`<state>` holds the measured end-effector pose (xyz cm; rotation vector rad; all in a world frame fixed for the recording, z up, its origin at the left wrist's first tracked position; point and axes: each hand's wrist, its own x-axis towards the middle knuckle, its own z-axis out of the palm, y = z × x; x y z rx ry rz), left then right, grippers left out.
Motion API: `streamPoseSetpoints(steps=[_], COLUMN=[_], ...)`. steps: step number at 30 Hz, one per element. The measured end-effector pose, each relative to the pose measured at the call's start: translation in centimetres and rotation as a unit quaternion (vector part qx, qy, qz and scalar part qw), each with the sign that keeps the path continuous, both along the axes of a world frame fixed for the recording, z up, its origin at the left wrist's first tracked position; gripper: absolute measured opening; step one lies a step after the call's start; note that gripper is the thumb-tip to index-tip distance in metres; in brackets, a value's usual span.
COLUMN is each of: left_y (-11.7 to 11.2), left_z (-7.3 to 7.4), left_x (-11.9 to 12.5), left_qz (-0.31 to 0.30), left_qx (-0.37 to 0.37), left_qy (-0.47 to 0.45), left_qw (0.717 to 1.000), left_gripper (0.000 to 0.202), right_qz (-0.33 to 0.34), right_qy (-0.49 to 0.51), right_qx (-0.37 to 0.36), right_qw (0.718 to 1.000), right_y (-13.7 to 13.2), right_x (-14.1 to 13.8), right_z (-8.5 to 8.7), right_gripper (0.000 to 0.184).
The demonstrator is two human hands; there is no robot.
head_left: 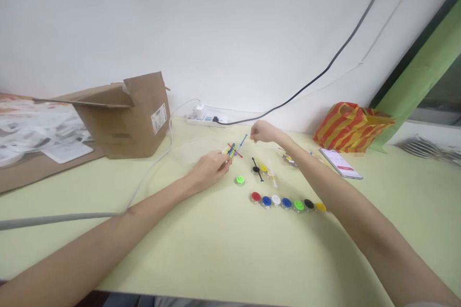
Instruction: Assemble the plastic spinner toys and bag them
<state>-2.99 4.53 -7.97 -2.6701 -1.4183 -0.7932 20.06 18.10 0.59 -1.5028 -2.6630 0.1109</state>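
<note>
Pale green bench (201, 249) fills my view, and at its centre the left hand (209, 168) pinches a bundle of coloured sticks (232, 151), their long axis slanting up-right toward the right hand (261, 132), whose narrowly bunched fingers (253, 137) look empty just beside them.

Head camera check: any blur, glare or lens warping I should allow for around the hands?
In the head view, lighting is soft and even with only faint shadows and no strong glare; the wide lens bows the table's front edge; the thin coloured sticks by the left hand look slightly soft.
</note>
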Motion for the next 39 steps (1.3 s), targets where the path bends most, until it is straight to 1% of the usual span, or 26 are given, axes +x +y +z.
streamPoseSetpoints(steps=[4,6,7,9,12,16,18,20,22,24,25,27,31,33,36,39], left_y=[0.0,0.0,0.0,-0.1,-0.3,-0.9,-1.2,-1.4,-1.5,-1.5,-1.5,-1.4,-1.3,-1.3,-1.1,-1.0], left_z=[0.0,0.1,0.2,0.2,0.2,0.1,0.2,0.4,0.7,0.9,0.9,0.9,0.7,0.6,0.6,0.6], left_x=[0.0,0.1,0.1,0.3,0.7,1.3,1.6,1.8,1.9,1.9,1.9,1.9,1.9,1.8,1.5,1.3], left_qz=[-0.021,-0.037,-0.044,-0.050,-0.042,-0.015,-0.008,-0.007,-0.004,-0.008,-0.013,-0.027,-0.035,-0.036,-0.033,-0.033], left_qx=[0.023,0.039,0.047,0.066,0.099,0.140,0.131,0.105,0.085,0.076,0.073,0.061,0.050,0.056,0.076,0.102], left_qy=[0.001,0.011,0.015,0.014,-0.012,-0.046,-0.052,-0.048,-0.031,-0.010,0.001,0.019,0.048,0.057,0.076,0.092], left_qw=[1.000,0.998,0.998,0.996,0.994,0.989,0.990,0.993,0.996,0.997,0.997,0.998,0.997,0.996,0.994,0.990], left_gripper=[0.020,0.019,0.019,0.020,0.026,0.038,0.044,0.046,0.038,0.023,0.020,0.022,0.027,0.029,0.035,0.036], right_qz=[-0.038,-0.051,-0.052,-0.038,0.025,0.123,0.171,0.208,0.235,0.263,0.273,0.280,0.268,0.257,0.247,0.245], right_qy=[0.008,0.011,0.013,0.022,0.054,0.088,0.106,0.128,0.138,0.136,0.133,0.124,0.102,0.103,0.097,0.079], right_qx=[0.043,0.066,0.067,0.043,-0.007,-0.036,-0.052,-0.049,-0.050,-0.070,-0.080,-0.090,-0.096,-0.111,-0.145,-0.154], right_qw=[0.998,0.996,0.996,0.998,0.998,0.988,0.978,0.968,0.961,0.953,0.950,0.948,0.953,0.955,0.953,0.954], right_y=[-1.0,-1.8,-2.3,-3.5,-6.0,-9.4,-10.8,-11.6,-12.0,-11.9,-11.7,-11.2,-10.3,-10.2,-10.2,-9.9], right_x=[0.4,0.4,0.3,0.1,-0.2,-0.3,-0.2,-0.1,0.1,0.1,0.2,0.2,0.4,0.5,0.6,0.5], right_z=[0.9,1.1,1.2,1.1,1.0,1.1,1.1,1.2,1.1,0.9,0.8,0.5,0.0,0.0,0.2,0.1], right_gripper=[0.009,0.010,0.012,0.015,0.017,0.018,0.016,0.014,0.017,0.018,0.018,0.018,0.020,0.021,0.014,0.024])
